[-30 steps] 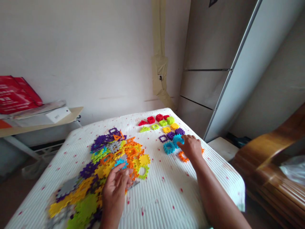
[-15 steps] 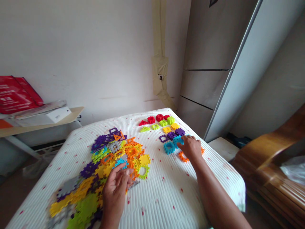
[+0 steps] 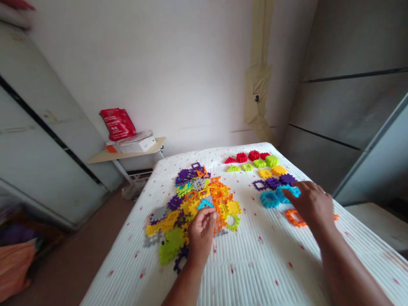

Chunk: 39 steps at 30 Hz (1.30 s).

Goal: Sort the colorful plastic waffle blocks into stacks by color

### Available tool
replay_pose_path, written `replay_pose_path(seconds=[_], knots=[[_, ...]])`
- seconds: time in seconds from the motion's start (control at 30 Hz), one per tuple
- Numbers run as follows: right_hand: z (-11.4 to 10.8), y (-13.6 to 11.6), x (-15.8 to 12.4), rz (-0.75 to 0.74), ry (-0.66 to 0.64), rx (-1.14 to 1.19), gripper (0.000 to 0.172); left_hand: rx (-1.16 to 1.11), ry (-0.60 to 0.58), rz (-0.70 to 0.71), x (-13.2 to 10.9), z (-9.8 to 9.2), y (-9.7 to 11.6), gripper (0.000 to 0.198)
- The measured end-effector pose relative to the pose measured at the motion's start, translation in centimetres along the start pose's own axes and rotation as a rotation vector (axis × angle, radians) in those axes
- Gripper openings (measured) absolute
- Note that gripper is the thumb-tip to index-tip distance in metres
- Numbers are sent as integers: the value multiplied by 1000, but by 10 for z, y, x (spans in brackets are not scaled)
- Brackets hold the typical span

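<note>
My left hand (image 3: 202, 231) hovers at the near edge of a heap of interlocking plastic tiles, fingers loosely curled and the thumb a little apart; nothing shows in it. Beneath and around it lie yellow tiles (image 3: 168, 222), green tiles (image 3: 172, 245) and orange tiles (image 3: 219, 194). My right hand (image 3: 314, 206) reaches over the sorted tiles, its thumb and forefinger at the right end of the blue tiles (image 3: 288, 193). Its other fingertips are hidden. Another blue stack (image 3: 270, 199) sits just left of it, and an orange tile (image 3: 295, 217) lies under the wrist side.
Rows of red tiles (image 3: 254, 155), green tiles (image 3: 272, 160), yellow tiles (image 3: 265, 174) and purple tiles (image 3: 273, 183) lie farther back on the white quilted cloth (image 3: 248, 250). A side table (image 3: 159, 145) with a red bag (image 3: 117, 124) stands behind left. Grey cabinet doors (image 3: 338, 102) rise at right.
The view has swung left, so the table sits farther right in the picture. My right hand stays by the blue tiles. My left hand's fingers have drawn a little closer together.
</note>
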State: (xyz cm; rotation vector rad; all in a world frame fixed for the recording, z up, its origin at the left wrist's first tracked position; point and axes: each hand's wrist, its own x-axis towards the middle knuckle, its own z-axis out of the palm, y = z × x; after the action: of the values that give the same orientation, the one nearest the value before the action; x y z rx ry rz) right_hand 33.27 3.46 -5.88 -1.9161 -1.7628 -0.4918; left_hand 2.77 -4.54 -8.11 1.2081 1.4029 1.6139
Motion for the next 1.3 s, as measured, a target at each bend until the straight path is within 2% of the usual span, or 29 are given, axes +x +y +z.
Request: replay_pose_path(seconds=[0.1, 0.2, 0.27, 0.37, 0.5, 0.6, 0.83, 1.17, 1.3], knots=[[0, -2, 1, -91, 184, 91, 36, 187, 149, 139, 12, -19, -2, 24], [2, -7, 0, -187, 237, 190, 36, 522, 227, 266, 24, -36, -4, 21], [4, -12, -1, -238, 230, 225, 35, 706, 175, 311, 29, -40, -4, 17], [6, -19, -3, -287, 204, 245, 33, 793, 72, 325, 31, -34, -3, 10], [7, -29, -5, -354, 204, 278, 32, 1050, -26, 267, 27, -22, 4, 20], [7, -33, -7, -376, 200, 278, 31, 1196, -48, 226, 25, -18, 8, 22], [7, -40, -12, -405, 139, 310, 28, 1197, -28, 252, 27, -19, 5, 17], [3, -49, -15, -460, 121, 344, 27, 823, 108, 291, 29, -27, 2, 18], [2, -58, -19, -507, 104, 397, 26, 597, 183, 250, 29, -29, -4, 24]])
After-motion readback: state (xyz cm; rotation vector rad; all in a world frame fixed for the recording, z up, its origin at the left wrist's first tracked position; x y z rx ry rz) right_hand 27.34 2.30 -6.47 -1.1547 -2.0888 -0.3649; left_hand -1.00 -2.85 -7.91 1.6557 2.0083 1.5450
